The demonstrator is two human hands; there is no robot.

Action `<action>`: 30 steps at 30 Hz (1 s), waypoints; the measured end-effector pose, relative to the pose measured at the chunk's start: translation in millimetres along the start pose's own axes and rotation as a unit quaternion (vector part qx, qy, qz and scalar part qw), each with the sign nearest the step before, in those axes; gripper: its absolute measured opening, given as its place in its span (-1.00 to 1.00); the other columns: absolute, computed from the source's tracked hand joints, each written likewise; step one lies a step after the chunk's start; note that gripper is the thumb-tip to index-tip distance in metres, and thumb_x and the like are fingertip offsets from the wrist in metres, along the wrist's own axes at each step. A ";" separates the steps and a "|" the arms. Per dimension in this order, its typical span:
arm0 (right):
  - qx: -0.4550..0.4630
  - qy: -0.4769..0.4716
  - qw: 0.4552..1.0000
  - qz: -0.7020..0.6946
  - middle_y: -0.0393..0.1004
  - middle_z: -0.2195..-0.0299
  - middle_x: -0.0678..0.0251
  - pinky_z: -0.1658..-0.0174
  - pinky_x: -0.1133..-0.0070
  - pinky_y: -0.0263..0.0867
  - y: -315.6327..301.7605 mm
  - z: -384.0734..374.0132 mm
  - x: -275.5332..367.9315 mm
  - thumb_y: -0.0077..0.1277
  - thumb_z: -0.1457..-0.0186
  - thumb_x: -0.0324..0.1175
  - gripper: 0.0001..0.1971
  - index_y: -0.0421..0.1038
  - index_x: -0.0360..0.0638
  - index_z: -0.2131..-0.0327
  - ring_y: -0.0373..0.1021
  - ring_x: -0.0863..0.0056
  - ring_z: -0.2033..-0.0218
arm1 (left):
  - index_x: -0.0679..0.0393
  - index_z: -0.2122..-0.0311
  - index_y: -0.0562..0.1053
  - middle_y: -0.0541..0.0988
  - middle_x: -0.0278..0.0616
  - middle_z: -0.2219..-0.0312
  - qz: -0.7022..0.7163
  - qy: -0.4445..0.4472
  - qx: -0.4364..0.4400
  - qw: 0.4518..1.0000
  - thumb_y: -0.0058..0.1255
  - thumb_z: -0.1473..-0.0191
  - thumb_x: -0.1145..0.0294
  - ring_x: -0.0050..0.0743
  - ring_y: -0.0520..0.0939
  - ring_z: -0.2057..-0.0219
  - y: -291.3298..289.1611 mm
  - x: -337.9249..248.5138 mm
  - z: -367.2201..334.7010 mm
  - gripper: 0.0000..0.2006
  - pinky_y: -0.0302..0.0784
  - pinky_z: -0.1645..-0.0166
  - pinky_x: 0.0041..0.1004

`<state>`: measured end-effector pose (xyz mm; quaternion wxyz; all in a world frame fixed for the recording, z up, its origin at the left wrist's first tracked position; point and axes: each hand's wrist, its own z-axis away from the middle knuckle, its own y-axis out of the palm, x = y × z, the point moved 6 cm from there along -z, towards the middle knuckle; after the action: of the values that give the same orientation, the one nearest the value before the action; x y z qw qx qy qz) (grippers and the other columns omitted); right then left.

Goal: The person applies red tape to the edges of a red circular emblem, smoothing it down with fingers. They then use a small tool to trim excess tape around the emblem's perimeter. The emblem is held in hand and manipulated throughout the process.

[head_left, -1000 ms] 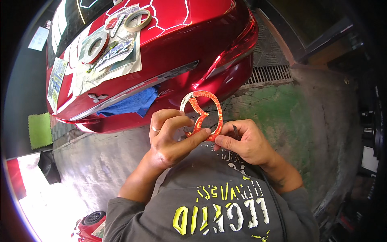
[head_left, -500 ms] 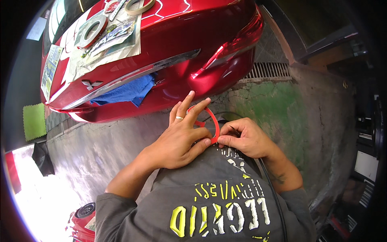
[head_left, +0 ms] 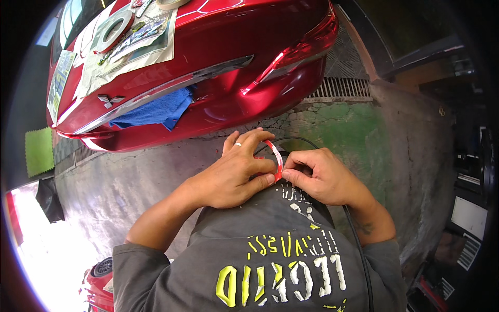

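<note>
A narrow strip of red tape (head_left: 276,151), with a whitish face showing along its curve, arches between my hands in front of my shirt. My left hand (head_left: 236,174), a ring on one finger, pinches it low down between thumb and forefinger. The other left fingers bend over towards the strip's upper part. My right hand (head_left: 325,177) is closed, thumb tip against forefinger, at the strip's lower end beside the left thumb. What lies exactly between the right fingertips is too small to make out clearly.
Ahead stands a red car (head_left: 218,99). Newspaper (head_left: 161,49) on it bears a roll of red-edged tape (head_left: 126,26) and a beige tape roll (head_left: 170,3). A blue cloth (head_left: 166,106) hangs below the chrome trim. A black cable (head_left: 358,244) runs down my right side.
My left fingers have curled in from a raised spread. The strip has turned, showing more of its whitish face. The right hand remains at its lower end; the view has shifted slightly.
</note>
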<state>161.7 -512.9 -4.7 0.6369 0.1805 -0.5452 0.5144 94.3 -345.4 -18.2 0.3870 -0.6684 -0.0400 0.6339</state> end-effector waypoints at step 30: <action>0.184 -0.092 0.931 0.303 0.60 0.44 -0.03 0.20 0.09 0.45 -8.7 -35.3 33.0 0.06 -0.16 -0.31 -0.82 0.55 -0.22 0.39 0.56 -0.07 0.31 | 0.07 0.35 0.68 0.33 0.11 -0.26 -0.022 -0.064 -0.092 0.993 0.32 -0.13 0.22 0.21 0.25 -0.35 11.2 -6.0 5.1 -0.84 0.03 -0.42 0.18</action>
<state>183.0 -473.3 15.2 0.3537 0.1674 -0.5262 0.7550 83.8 -354.1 -19.1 0.3348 -0.6581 -0.1375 0.6603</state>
